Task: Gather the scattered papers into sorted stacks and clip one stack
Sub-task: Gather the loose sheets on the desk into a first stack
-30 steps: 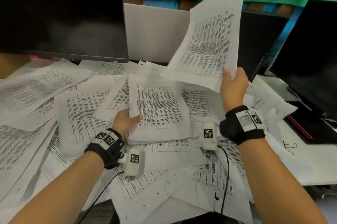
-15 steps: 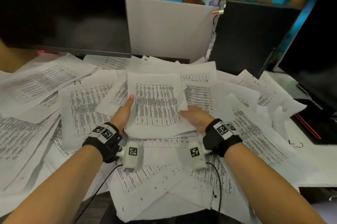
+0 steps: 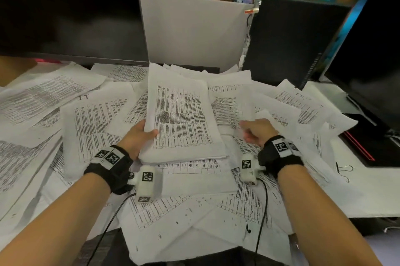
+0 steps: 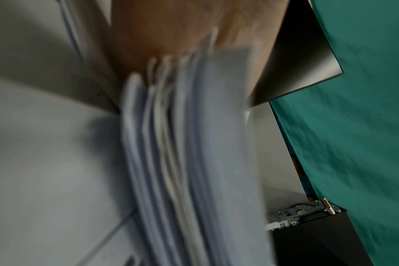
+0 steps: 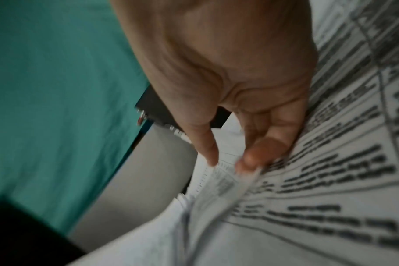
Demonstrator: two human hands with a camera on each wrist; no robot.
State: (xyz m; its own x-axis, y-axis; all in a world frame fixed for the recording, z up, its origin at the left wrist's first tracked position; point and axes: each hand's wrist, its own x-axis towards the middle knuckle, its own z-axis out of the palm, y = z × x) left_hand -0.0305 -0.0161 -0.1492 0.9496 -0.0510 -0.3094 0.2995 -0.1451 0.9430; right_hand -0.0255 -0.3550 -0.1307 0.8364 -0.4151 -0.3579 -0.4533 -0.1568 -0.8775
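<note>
A thick stack of printed sheets [image 3: 181, 118] lies tilted on the paper-covered desk, its left side lifted. My left hand [image 3: 140, 136] grips the stack's left edge, thumb on top; the left wrist view shows the sheet edges [image 4: 182, 144] blurred against my palm. My right hand [image 3: 255, 131] is off the stack, just to its right. There its thumb and fingers [image 5: 251, 158] pinch the edge of a loose printed sheet [image 5: 228, 181]. Several more loose sheets [image 3: 91, 120] are scattered all around. A black binder clip [image 3: 344, 170] lies at the right.
A dark monitor [image 3: 65, 10] stands at the back left and another [image 3: 368, 49] at the right. A black computer tower [image 3: 292, 38] is behind the papers. A black laptop [image 3: 363, 146] with a red stripe lies at the right edge.
My right hand brought a raised sheet down onto the stack, then moved right off the stack to a loose sheet. The left hand has kept its hold on the stack's left edge.
</note>
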